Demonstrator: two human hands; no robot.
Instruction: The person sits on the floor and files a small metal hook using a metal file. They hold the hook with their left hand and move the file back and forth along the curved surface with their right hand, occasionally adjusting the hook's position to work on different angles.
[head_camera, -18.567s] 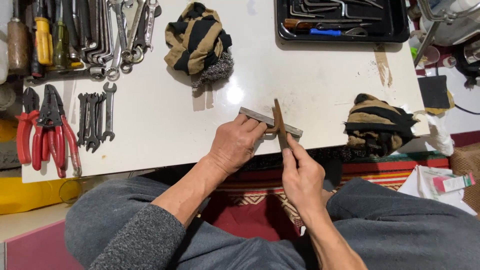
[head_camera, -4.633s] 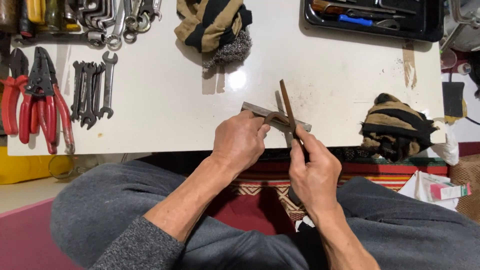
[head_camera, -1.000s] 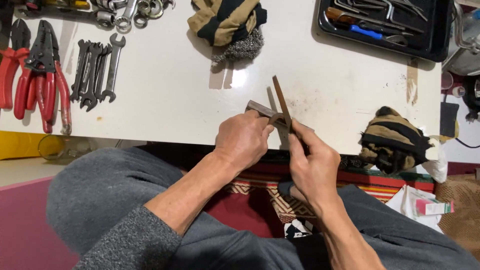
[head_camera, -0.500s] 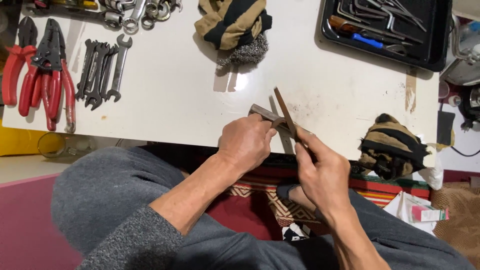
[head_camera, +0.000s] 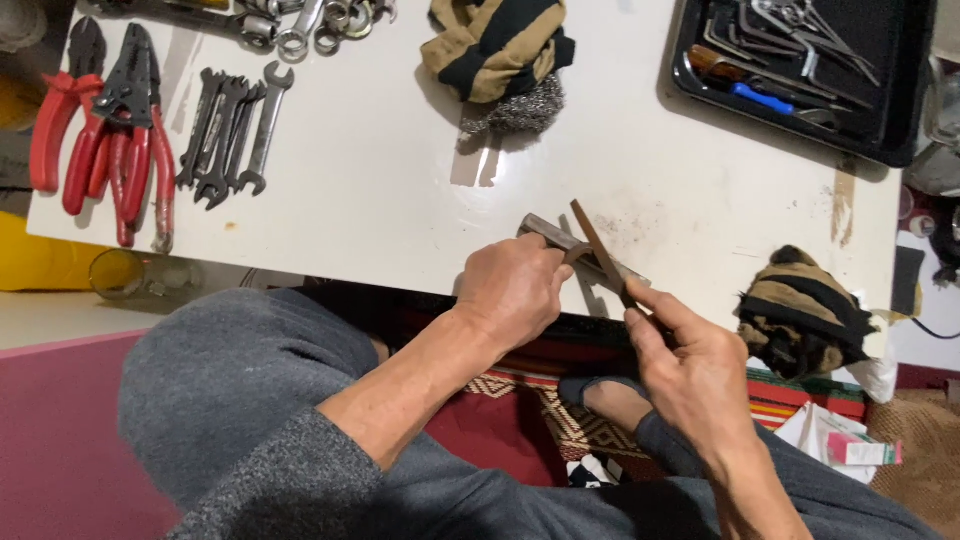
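My left hand (head_camera: 512, 288) presses a flat grey metal bar (head_camera: 545, 230) down on the white table (head_camera: 380, 190), near its front edge. A small curved rusty piece (head_camera: 578, 252) sits on the bar beside my left fingers. My right hand (head_camera: 690, 365) grips the handle end of a thin brown file (head_camera: 597, 245), whose blade lies slanted across the bar. The middle of the bar is hidden under the fingers of both hands.
Red-handled pliers (head_camera: 95, 150) and a row of dark open-end spanners (head_camera: 232, 135) lie at the left. A striped cloth with steel wool (head_camera: 505, 60) is at the back. A black tray of tools (head_camera: 800, 65) sits far right; another striped cloth (head_camera: 800, 310) hangs at the table's right edge.
The file has slid back toward me as my right hand drew down and right. My left hand stays on the bar. The camera has shifted, moving the table right in view.
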